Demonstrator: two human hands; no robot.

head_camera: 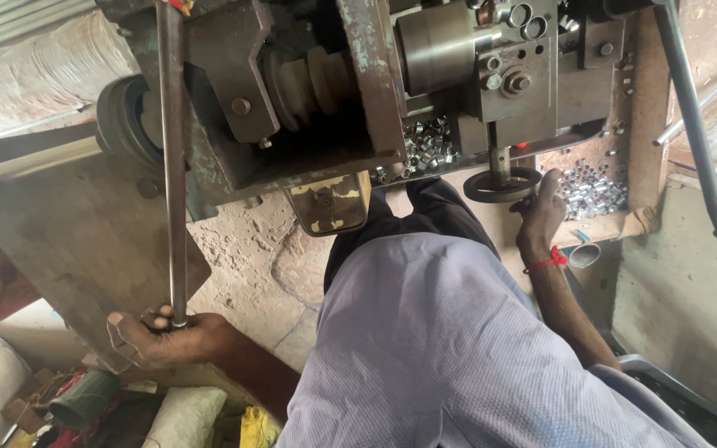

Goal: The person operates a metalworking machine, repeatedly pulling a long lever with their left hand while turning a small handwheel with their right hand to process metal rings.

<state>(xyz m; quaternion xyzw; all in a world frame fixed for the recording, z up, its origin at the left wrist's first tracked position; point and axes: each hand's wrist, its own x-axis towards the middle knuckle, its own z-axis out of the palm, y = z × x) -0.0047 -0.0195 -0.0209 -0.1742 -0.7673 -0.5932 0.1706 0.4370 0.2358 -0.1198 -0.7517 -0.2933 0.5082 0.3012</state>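
Landmark: old grey metal machine (pixel 309 91), filling the upper middle of the view, seen from above.
Long rod (pixel 173 166): steel, thin, running from the top of the machine down past its left side to the left hand.
Rod handling: likely stiff, hard and fairly heavy; smooth and probably oily, so slippery; best gripped near its free lower end, for leverage.
Left hand (pixel 155 336): below and left of the machine, closed in a fist around the rod's lower end.
Left fingers (pixel 159 318): curled tight and pressed together around the rod, no gap showing.
Round handwheel (pixel 502 185): dark, flat, hanging under the machine's right side.
Handwheel handling: rigid, heavy metal; rim the natural hold.
Right hand (pixel 541 217): just right of the handwheel, red thread (pixel 549 263) on the wrist.
Right fingers (pixel 548 184): bent, resting against the wheel's rim; hard to tell whether gripping or only touching.
Small shiny metal rings (pixel 591 189): heaped in a tray right of the handwheel, more under the machine's middle.
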